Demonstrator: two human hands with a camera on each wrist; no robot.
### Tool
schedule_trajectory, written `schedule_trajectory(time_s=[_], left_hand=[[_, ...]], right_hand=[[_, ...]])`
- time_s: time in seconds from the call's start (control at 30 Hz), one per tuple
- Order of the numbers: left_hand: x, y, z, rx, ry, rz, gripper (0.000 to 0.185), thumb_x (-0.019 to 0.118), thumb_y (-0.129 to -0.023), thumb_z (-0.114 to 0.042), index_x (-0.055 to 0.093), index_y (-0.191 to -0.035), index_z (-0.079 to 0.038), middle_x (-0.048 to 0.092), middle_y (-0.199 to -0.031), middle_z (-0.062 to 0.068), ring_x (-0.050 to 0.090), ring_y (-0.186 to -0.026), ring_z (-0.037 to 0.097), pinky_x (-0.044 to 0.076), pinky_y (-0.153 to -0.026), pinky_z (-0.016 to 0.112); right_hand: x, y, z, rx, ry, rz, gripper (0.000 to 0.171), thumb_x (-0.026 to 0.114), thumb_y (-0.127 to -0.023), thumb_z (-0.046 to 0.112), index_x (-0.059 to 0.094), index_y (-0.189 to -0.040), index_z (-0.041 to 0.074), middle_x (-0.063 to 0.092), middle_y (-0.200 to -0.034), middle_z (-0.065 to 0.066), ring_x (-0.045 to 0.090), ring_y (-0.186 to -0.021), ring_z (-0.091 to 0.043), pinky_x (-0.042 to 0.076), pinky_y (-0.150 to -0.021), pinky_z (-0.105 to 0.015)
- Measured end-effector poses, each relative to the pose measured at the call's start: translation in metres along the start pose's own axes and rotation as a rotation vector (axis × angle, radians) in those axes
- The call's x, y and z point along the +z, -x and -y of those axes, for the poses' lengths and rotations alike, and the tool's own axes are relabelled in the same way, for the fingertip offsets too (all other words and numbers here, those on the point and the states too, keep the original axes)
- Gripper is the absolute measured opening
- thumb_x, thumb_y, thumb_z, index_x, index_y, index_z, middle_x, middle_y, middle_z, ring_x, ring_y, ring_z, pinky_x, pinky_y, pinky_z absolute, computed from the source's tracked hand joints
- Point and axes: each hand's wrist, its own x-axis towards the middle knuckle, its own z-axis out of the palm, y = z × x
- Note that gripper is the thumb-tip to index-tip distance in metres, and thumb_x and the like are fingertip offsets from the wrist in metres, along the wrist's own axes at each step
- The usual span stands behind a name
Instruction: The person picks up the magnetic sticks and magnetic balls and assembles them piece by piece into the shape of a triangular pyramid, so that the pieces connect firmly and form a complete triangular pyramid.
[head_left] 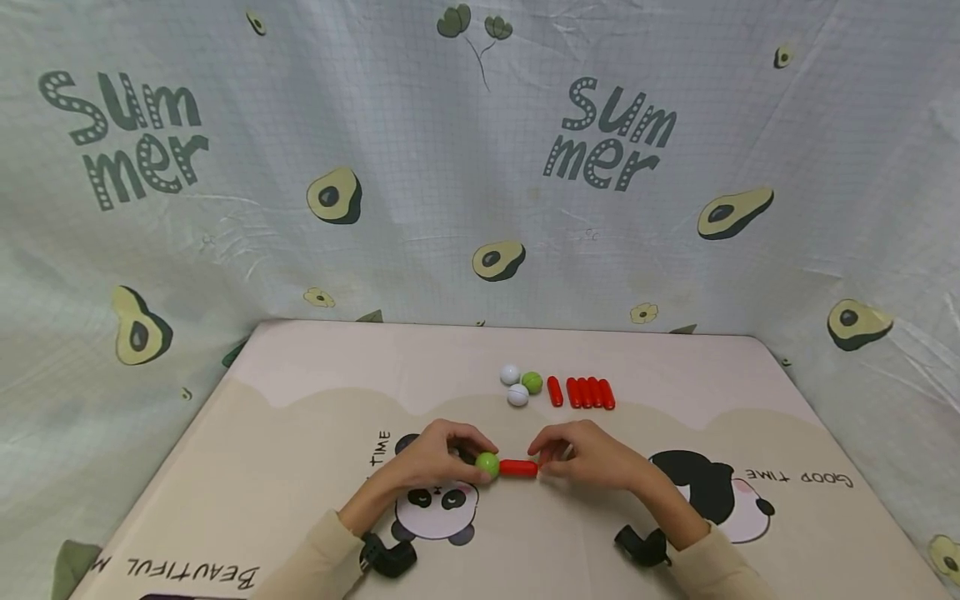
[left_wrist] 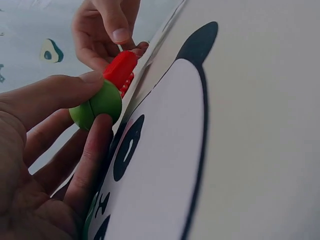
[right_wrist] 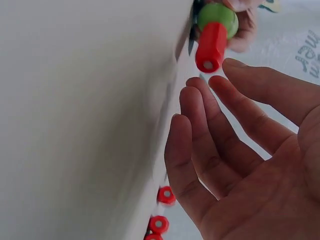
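Head view shows us our left hand (head_left: 438, 457) pinching a green ball (head_left: 487, 464) joined to a red rod (head_left: 518, 468), right hand (head_left: 592, 457) fingers loose beside it, on the panda-print surface (head_left: 300, 450) before avocado cloth (head_left: 450, 167).

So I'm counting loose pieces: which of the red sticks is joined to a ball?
The red stick between the hands: its end meets the green ball the left hand pinches. The other sticks lie apart behind.

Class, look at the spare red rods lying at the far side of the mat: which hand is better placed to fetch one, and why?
Probably the right hand. It is open and holds nothing, and the spare red rods lie beyond it on its side. The left hand is pinching the green ball, which touches a red rod.
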Motion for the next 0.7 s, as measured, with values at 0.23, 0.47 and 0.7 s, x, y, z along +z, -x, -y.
schedule_trajectory(time_s=[0.23, 0.47, 0.7], left_hand=[[0.001, -0.002, 0.001, 0.015, -0.007, 0.014, 0.034, 0.085, -0.081, -0.014, 0.077, -0.114, -0.008, 0.078, -0.106, 0.011, 0.068, -0.093, 0.01, 0.052, -0.082, 0.023], [0.003, -0.003, 0.002, 0.016, 0.002, 0.031, 0.035, 0.086, -0.08, -0.011, 0.077, -0.113, -0.007, 0.077, -0.107, 0.013, 0.067, -0.093, 0.011, 0.054, -0.08, 0.021], [0.002, 0.0, 0.002, -0.002, 0.021, 0.041, 0.036, 0.085, -0.08, -0.009, 0.076, -0.115, -0.008, 0.076, -0.107, 0.009, 0.068, -0.093, 0.01, 0.058, -0.076, 0.023]], right_hand=[[-0.013, 0.006, 0.0, 0.011, 0.012, -0.06, 0.021, 0.071, -0.095, 0.012, 0.073, -0.116, 0.008, 0.072, -0.095, 0.004, 0.064, -0.087, -0.005, 0.056, -0.081, -0.023], [-0.027, 0.007, -0.002, 0.041, 0.042, -0.144, 0.024, 0.072, -0.094, 0.012, 0.072, -0.117, 0.006, 0.072, -0.096, 0.004, 0.065, -0.09, -0.009, 0.056, -0.082, -0.024], [-0.039, -0.01, -0.004, 0.061, 0.105, -0.222, 0.024, 0.071, -0.094, 0.008, 0.072, -0.117, 0.005, 0.073, -0.102, -0.003, 0.064, -0.092, -0.013, 0.055, -0.082, -0.025]])
